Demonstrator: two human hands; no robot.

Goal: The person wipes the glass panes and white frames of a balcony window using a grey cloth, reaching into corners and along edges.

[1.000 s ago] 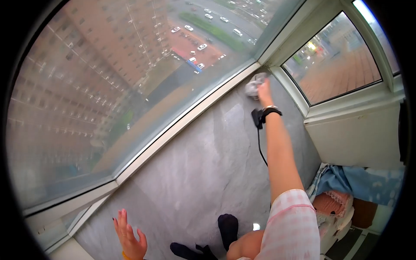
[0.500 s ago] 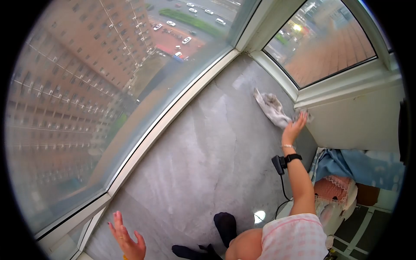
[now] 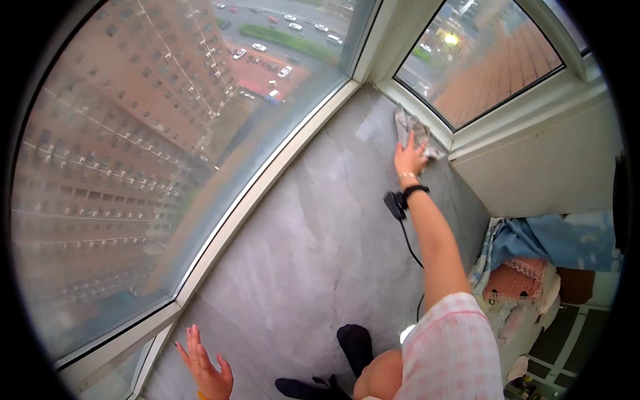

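My right hand (image 3: 411,160) presses a crumpled grey-white cloth (image 3: 421,137) onto the grey marbled surface (image 3: 300,220), close to the frame of the right-hand window. Its fingers are spread over the cloth. A black strap with a small black device (image 3: 396,205) and a cable sits on the right wrist. My left hand (image 3: 208,370) is raised at the lower left, its fingers apart and holding nothing.
A large window (image 3: 133,167) runs along the left, and a smaller window (image 3: 480,60) is at the upper right. Dark-socked feet (image 3: 355,347) rest on the surface. Blue fabric (image 3: 553,240) and a pink frilled item (image 3: 513,280) lie at the right.
The right hand and cloth moved from the far corner to the right wall, then back up-left along the window frame. The left hand stayed raised, and the view shifted slightly.
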